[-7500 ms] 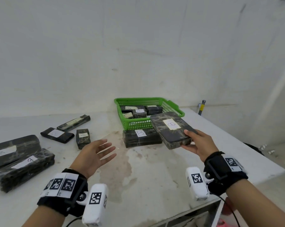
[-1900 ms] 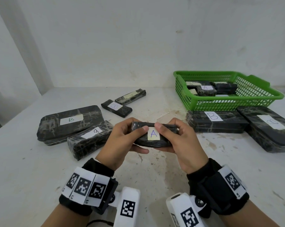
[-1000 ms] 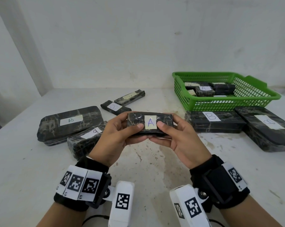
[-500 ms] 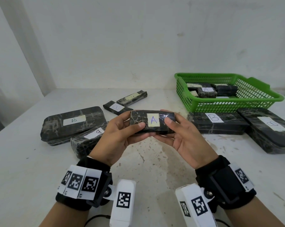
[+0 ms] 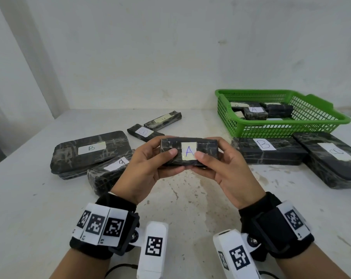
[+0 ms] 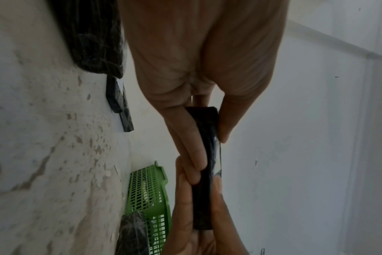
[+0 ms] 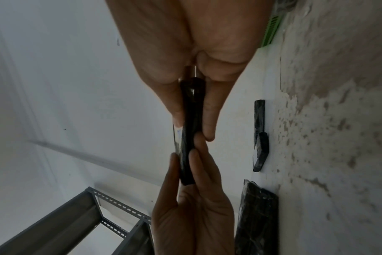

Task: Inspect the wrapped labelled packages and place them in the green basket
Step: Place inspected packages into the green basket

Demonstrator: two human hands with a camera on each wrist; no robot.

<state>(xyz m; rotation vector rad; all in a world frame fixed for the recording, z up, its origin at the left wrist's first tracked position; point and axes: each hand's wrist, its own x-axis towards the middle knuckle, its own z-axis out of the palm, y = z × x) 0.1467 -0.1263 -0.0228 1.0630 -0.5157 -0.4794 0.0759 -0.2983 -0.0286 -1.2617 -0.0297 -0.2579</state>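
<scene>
Evenly and softly lit from above in the head view, bright and sharp, with only faint shadows under the hands. Bowed by the wide lens at the left edge. Dimmer and murkier from both wrists: near palms large, soft and out of focus, far corners darkened, stained tabletop (image 6: 55, 155) tilted upright.

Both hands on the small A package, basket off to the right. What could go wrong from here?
1. The left hand and right hand only pinch the small black film-wrapped package labelled A at its ends; the glossy film may slip at handover.
2. The green plastic mesh basket already holds several packages, so this one may land tilted.
3. Two large black wrapped packages lie before the basket; a low carry could catch them.
</scene>
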